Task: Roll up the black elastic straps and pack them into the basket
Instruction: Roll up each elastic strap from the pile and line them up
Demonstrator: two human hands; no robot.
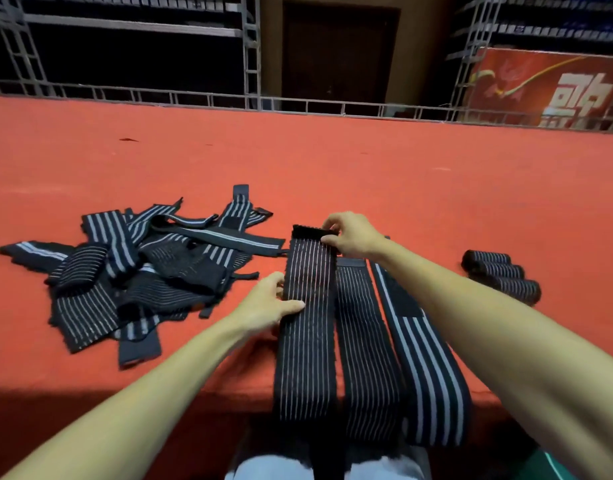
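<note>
Two bare forearms reach forward over the bench (367, 161). The right grip (353, 237) is stretched further out, wrist bent inward. Its fingertips and thumb pinch the fuzzy black far end of the strap (308, 341). The left grip (268, 301) sits nearer, at the strap's left edge about a third of the way back. Its thumb lies flat across the top and its fingers curl at the edge, holding it.

The strap lies flat, its long axis running straight away from the person. Its far end points to the back of the bench and its near end hangs over the front edge.

Two more straps (367, 341) lie just beside it on the right, roughly parallel. A loose pile (135, 268) of straps sits to the left, and three rolls (502, 275) lie together at far right.
</note>
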